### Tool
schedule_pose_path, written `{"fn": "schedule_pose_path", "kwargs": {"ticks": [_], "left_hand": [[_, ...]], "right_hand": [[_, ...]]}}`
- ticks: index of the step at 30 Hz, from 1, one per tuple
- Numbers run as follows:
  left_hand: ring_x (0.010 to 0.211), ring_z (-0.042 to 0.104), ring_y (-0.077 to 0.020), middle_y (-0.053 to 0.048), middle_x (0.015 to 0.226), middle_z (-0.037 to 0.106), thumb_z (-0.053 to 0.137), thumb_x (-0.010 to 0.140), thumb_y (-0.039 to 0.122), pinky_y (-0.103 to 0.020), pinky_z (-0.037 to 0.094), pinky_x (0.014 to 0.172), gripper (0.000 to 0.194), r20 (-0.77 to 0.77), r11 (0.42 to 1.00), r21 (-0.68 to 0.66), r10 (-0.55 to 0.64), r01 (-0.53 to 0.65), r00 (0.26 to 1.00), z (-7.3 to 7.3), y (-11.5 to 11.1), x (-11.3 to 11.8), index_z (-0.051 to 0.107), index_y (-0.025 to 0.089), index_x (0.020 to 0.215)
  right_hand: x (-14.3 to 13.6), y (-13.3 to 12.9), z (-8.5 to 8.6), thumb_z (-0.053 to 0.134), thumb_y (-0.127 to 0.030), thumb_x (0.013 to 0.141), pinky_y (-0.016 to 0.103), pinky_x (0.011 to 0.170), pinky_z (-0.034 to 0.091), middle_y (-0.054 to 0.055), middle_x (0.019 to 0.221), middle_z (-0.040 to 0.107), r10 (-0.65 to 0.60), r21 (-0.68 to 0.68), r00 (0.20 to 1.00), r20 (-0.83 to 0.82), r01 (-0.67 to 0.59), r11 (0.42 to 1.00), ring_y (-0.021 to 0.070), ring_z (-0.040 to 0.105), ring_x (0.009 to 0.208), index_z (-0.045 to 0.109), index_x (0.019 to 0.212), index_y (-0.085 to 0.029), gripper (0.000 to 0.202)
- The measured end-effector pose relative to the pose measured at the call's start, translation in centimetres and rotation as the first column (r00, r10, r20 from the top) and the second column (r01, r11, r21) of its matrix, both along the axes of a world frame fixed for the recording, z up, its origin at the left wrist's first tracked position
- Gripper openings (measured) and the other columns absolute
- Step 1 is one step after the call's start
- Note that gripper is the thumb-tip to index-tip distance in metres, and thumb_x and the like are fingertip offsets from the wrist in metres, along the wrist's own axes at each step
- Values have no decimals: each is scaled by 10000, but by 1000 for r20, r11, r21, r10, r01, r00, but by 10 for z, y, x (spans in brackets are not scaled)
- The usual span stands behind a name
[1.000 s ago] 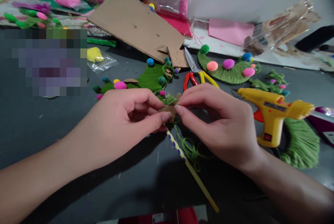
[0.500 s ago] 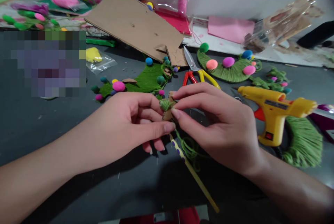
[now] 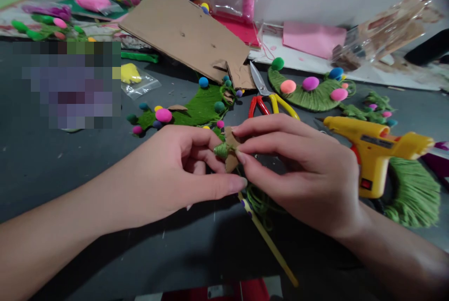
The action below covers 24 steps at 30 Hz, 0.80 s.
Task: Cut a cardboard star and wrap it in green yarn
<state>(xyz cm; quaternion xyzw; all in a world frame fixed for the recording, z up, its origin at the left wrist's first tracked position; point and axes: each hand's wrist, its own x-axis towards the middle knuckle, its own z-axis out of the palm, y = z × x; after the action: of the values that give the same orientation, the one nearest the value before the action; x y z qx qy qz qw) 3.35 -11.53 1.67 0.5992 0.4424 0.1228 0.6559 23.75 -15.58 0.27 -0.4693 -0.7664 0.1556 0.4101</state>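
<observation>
Between my two hands is a small brown cardboard piece (image 3: 232,139), one point of it wound with green yarn (image 3: 220,150). My left hand (image 3: 175,172) grips this piece from the left, its fingers curled behind and its thumb stretched along the lower edge. At the right side of the wrapped part, my right hand (image 3: 301,170) pinches the yarn between thumb and index finger, against the cardboard. Loose green yarn (image 3: 261,203) trails below the right hand. Just under the hands lies a yellow stick (image 3: 271,243) with purple dots near its top.
A yellow hot glue gun (image 3: 373,151) lies right, near a green yarn-wrapped shape (image 3: 414,193). Scissors (image 3: 259,81) and red and yellow handles are behind my hands. Decorated green crescents (image 3: 308,92), a cardboard sheet (image 3: 185,34) and a yellow-filled bag (image 3: 140,83) lie farther back.
The cardboard piece has turned, so more of its brown face shows. My left fingers have curled further under it, and its thumb has moved slightly right. The view has shifted a little.
</observation>
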Motion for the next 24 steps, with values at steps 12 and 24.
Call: {"fn": "schedule_pose_path", "kwargs": {"ticks": [12, 24], "left_hand": [[512, 648, -100, 65, 675, 736, 691, 880, 340, -143, 481, 415, 128, -66, 844, 536, 54, -10, 996, -9, 0, -4, 782, 266, 830], [730, 583, -85, 62, 861, 670, 690, 866, 246, -219, 446, 640, 61, -186, 451, 888, 169, 92, 968, -7, -5, -7, 686, 240, 926]], "right_hand": [[2, 3, -4, 661, -91, 904, 244, 886, 632, 38, 1052, 778, 87, 115, 994, 59, -93, 989, 136, 742, 911, 742, 852, -202, 147], [2, 2, -5, 659, -70, 897, 215, 908, 598, 52, 1064, 780, 88, 135, 990, 110, -103, 985, 139, 743, 944, 739, 872, -183, 141]]}}
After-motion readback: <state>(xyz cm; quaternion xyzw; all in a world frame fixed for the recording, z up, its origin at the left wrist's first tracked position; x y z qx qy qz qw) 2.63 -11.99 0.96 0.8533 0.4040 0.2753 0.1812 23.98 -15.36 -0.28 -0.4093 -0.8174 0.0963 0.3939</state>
